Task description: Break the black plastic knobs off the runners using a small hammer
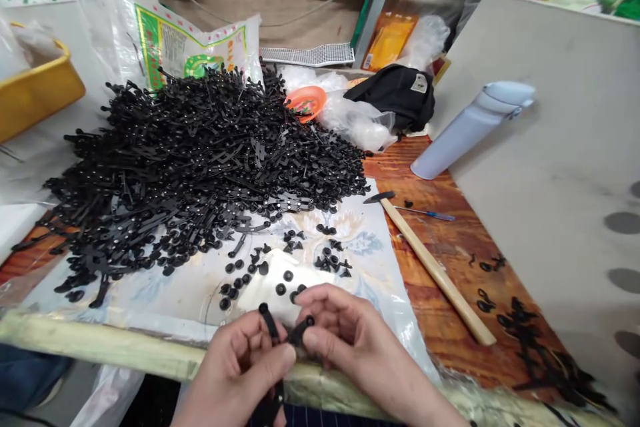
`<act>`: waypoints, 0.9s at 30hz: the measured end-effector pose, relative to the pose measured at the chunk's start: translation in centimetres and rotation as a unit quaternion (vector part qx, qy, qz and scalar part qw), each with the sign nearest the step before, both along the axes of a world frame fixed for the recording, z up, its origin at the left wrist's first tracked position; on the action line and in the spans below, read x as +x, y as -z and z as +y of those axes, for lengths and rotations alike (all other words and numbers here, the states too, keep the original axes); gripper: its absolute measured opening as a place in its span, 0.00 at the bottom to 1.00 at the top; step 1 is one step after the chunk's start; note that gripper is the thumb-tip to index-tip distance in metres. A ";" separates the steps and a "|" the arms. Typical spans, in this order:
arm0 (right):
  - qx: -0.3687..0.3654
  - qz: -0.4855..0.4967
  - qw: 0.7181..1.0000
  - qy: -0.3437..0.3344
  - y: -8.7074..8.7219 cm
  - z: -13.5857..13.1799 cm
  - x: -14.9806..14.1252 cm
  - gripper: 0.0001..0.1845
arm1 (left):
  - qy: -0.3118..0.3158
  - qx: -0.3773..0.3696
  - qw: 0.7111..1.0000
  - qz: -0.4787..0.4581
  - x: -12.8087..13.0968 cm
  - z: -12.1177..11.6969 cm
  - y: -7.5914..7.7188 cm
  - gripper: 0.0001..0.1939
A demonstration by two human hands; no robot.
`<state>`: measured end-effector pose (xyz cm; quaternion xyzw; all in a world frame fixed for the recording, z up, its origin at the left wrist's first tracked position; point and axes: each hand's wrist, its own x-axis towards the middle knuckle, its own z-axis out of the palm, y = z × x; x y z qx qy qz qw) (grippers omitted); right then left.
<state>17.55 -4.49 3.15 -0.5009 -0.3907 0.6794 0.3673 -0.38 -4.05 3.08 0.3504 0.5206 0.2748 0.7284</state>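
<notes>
At the lower centre of the frame, we are handling a black linked piece (pixel 301 330) by the near edge of the desk (pixel 450 247), left hand (pixel 240 370) pinching it, right hand (pixel 357 340) gripping one end, and any next move seems to call for steady fingertips.

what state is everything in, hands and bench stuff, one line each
left hand: fingers closed on black piece
right hand: fingers closed on black piece
black piece: held in both hands
pile: loose, heaped
bottle: standing, lid on
hammer: lying down
orange dish: tilted, coloured bits inside
</notes>
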 end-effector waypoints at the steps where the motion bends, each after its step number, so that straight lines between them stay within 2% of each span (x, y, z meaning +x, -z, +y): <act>1: -0.004 0.002 1.000 0.009 0.2 0.0 0.2 0.21 | -0.010 0.000 1.000 0.007 0.2 -0.1 0.1 0.17; 8: -0.014 -0.015 1.000 0.004 0.5 -0.3 -0.1 0.23 | -0.027 0.018 0.999 0.024 0.9 -0.3 -0.3 0.15; 10: 0.047 -0.123 0.991 0.007 0.3 -0.1 1.2 0.21 | -0.044 0.006 0.999 0.027 1.0 -0.2 -0.4 0.14; 11: 0.094 -0.215 0.972 0.023 0.2 0.2 2.4 0.19 | -0.054 0.000 0.998 0.026 1.0 -0.2 -0.3 0.13; 12: 0.163 -0.356 0.919 0.054 0.2 0.7 3.9 0.19 | -0.064 -0.005 0.998 0.023 1.1 -0.1 -0.3 0.13; 13: 0.184 -0.445 0.870 0.103 0.3 1.3 5.7 0.18 | -0.076 -0.008 0.997 0.021 1.2 -0.1 -0.2 0.12; 15: 0.174 -0.541 0.804 0.174 0.9 2.9 9.4 0.18 | -0.095 -0.011 0.995 0.019 1.3 0.0 0.0 0.12; 17: 0.155 -0.606 0.759 0.181 1.9 4.7 12.3 0.19 | -0.110 -0.013 0.994 0.015 1.4 0.1 0.3 0.13; 19: 0.141 -0.648 0.731 0.161 3.1 6.1 13.7 0.20 | -0.120 -0.017 0.993 0.012 1.4 0.1 0.5 0.14; 23: 0.117 -0.693 0.699 0.131 4.6 7.3 13.8 0.18 | -0.125 -0.027 0.992 0.006 1.3 0.2 0.6 0.14; 27: 0.102 -0.695 0.700 0.132 3.8 7.0 13.4 0.15 | -0.114 -0.046 0.992 -0.029 0.8 0.5 0.8 0.13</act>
